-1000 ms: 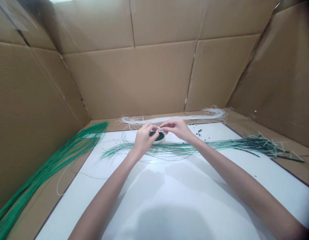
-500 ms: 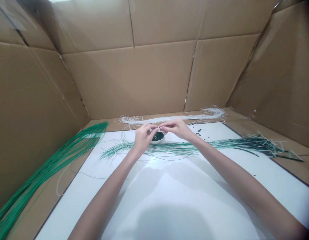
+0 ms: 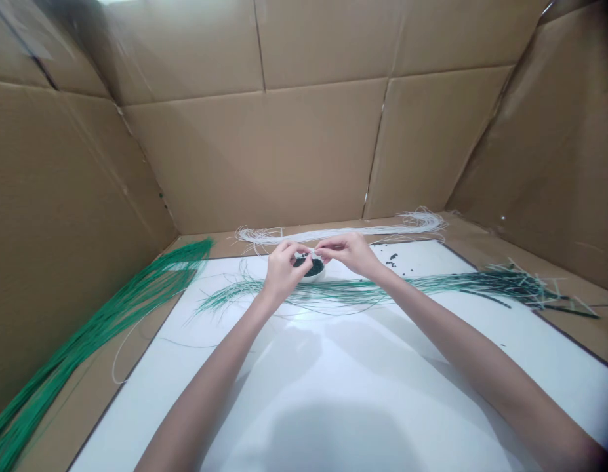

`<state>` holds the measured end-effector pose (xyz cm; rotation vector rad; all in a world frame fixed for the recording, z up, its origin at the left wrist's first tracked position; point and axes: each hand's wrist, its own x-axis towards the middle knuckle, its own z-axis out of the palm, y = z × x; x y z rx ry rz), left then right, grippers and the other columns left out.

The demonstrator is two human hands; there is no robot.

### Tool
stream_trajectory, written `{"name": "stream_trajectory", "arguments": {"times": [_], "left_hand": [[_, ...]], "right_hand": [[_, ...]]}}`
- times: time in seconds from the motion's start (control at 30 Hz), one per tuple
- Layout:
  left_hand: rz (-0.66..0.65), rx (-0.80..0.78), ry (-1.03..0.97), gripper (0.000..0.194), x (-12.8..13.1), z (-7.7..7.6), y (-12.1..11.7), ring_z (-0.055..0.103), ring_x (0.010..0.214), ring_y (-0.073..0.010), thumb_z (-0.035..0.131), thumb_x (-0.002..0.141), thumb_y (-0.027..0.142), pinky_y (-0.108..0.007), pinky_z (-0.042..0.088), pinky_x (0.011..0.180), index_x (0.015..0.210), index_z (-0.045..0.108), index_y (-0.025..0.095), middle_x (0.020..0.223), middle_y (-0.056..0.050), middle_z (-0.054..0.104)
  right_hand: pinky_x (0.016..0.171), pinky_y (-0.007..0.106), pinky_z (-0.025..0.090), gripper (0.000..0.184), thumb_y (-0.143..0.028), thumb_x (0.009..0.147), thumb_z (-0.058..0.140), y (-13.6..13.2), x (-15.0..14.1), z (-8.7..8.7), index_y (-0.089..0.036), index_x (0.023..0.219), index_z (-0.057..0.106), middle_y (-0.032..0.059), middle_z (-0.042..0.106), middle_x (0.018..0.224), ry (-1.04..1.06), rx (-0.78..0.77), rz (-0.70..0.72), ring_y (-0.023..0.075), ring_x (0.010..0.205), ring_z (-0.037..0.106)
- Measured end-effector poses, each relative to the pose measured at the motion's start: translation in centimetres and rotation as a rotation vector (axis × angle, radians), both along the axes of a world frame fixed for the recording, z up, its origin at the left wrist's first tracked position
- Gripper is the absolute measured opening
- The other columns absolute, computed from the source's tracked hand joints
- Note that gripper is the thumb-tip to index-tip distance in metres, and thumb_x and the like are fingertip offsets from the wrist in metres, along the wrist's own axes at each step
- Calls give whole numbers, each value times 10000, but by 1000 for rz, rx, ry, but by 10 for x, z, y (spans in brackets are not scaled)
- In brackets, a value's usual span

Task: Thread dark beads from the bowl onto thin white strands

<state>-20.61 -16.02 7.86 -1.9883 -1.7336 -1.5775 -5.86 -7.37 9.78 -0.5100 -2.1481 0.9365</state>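
Observation:
Above a small white bowl (image 3: 314, 278), my left hand (image 3: 284, 269) and my right hand (image 3: 350, 254) nearly meet at the fingertips. Dark beads (image 3: 311, 267) fill the bowl. The right thumb and forefinger pinch a thin whitish piece, too small to name surely. On the left hand, the fingers are curled with thumb and forefinger slightly parted; what they hold is too small to make out. A bundle of green strands (image 3: 353, 288) passes below both hands, with dark, beaded-looking ends (image 3: 510, 285) at the right.
Loose black beads (image 3: 392, 257) lie on the white board (image 3: 304, 393) beyond my right wrist. White strands (image 3: 343, 233) stretch along the back. A thick green bundle (image 3: 101, 311) lies on the left. Cardboard walls (image 3: 254, 157) enclose the back and both sides.
My left thumb has dropped away from the forefinger, leaving a gap. The dark bead seen between the fingertips no longer shows there; a whitish tip does. Both forearms stay nearly in place.

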Motion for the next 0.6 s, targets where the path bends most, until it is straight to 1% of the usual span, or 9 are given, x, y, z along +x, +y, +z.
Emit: {"name": "stream_trajectory", "arguments": {"times": [0.13,0.23,0.3,0.47,0.6], "left_hand": [[-5,-20,2,42,1,1,-1,378,497,-58,578,736,197,-188,347,498,720,592,161,747,8,562],[6,-15,12,62,0,3,-1,379,510,-67,549,758,187,-194,346,521,715,584,162,715,10,565],[16,-9,7,66,-2,5,-1,383,520,-72,544,761,183,-196,343,528,708,579,163,697,13,561],[24,-25,-24,91,-3,8,-2,375,504,-72,544,769,212,-199,336,527,698,576,165,639,25,541],[23,-51,-66,95,-2,9,-3,356,479,-65,533,776,228,-195,327,508,714,569,165,623,35,534]], "right_hand": [[588,266,515,253,-381,698,631,2,0,-1,-145,732,717,45,684,653,19,-27,9,162,567,631],[598,288,537,284,-376,671,662,5,0,-3,-146,824,725,62,706,714,48,-78,11,169,589,641],[634,312,552,330,-371,661,674,8,0,-4,-150,902,714,71,715,763,76,-134,31,184,646,657],[752,361,551,374,-349,673,670,9,-2,-4,-156,994,675,91,693,958,173,-295,148,207,842,661],[819,371,529,363,-318,689,671,10,-2,-5,-153,1012,658,97,688,976,219,-399,249,193,896,650]]}}
